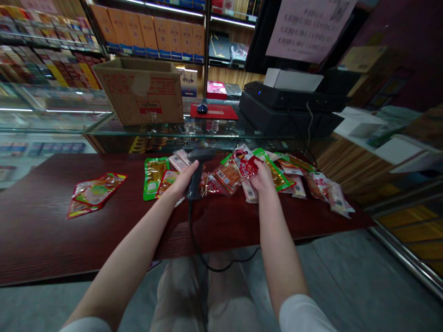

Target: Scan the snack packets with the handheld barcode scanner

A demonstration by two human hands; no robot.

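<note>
My left hand (185, 181) is closed around the grip of a black barcode scanner (196, 177), its head tilted toward the right. From the scanner's base a black cord hangs over the table's front edge. My right hand (262, 177) pinches a red and clear snack packet (245, 161) by its right side. Just below that, another clear packet (227, 176) of brown food shows a barcode label; I cannot tell whether it is held too. A green-edged snack packet (155, 177) lies left of the scanner. More packets (294, 177) are heaped right of my right hand.
Two red-edged packets (97, 193) lie apart on the left of the dark wooden table (134, 230). Behind it, a glass counter carries a cardboard box (141, 92), a computer mouse (202, 108) on a red mat, and a black machine (290, 108). Shelves of boxes (152, 34) stand at the back.
</note>
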